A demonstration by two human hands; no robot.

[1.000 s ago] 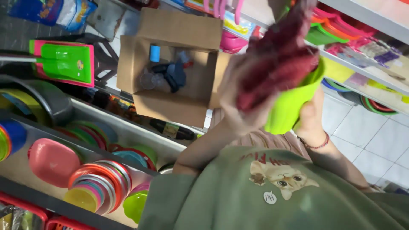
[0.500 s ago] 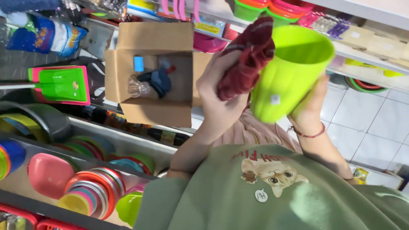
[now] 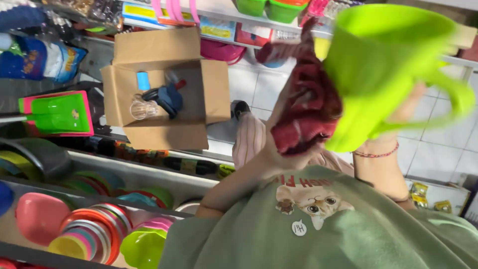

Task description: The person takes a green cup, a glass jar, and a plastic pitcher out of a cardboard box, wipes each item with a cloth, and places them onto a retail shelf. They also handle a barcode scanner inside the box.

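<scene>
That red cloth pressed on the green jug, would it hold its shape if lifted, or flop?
The red cloth is bunched and folded in the left hand, so it probably flops. It looks light and grippy, unlike the smooth green jug.

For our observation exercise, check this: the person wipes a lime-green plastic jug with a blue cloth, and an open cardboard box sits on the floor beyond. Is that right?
Not quite: the cloth is dark red, not blue, as the head view shows. The left hand presses it against the lime-green jug, and the open cardboard box sits beyond.
</scene>
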